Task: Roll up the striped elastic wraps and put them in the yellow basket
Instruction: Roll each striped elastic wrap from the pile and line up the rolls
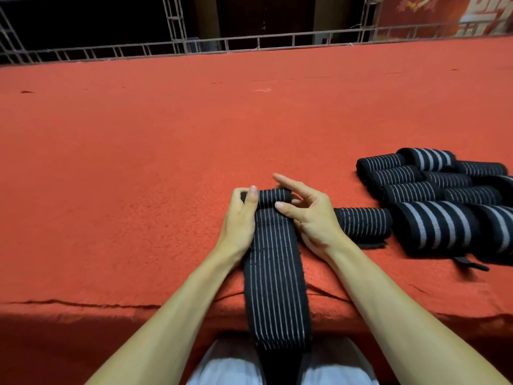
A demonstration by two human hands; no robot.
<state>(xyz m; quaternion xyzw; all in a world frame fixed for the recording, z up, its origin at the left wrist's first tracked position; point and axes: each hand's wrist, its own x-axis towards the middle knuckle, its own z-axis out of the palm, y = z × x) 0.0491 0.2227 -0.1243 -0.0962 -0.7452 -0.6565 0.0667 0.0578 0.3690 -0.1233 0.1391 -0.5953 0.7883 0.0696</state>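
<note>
- One striped wrap [274,273], black with thin pale lines, lies lengthwise straight ahead of me on the red cloth [166,148].
- Its far end is wound into a small roll [273,196]. Its near end runs off the table's front edge and hangs between the knees of the pale trousers [230,362].
- The left hand [241,215] grips the small roll's left end, with the fingers curled round it and the thumb laid over the top.
- The right hand [308,215] holds the right end, with the thumb pressing on the wrap just below the small roll. The index finger sticks out straight and free above it. The other fingers curl in at the roll's end, but I cannot tell how far behind it they reach.
- A finished roll [363,225] lies on its side just beside the right hand, partly hidden by the wrist.
- Further right sits a heap of rolled wraps [433,190], touching and overlapping. Some have thin lines, others broad pale bands, and a dark strap end pokes out on its near side.
- A metal lattice frame [177,23] runs along the cloth's far edge, with darkness behind it.
</note>
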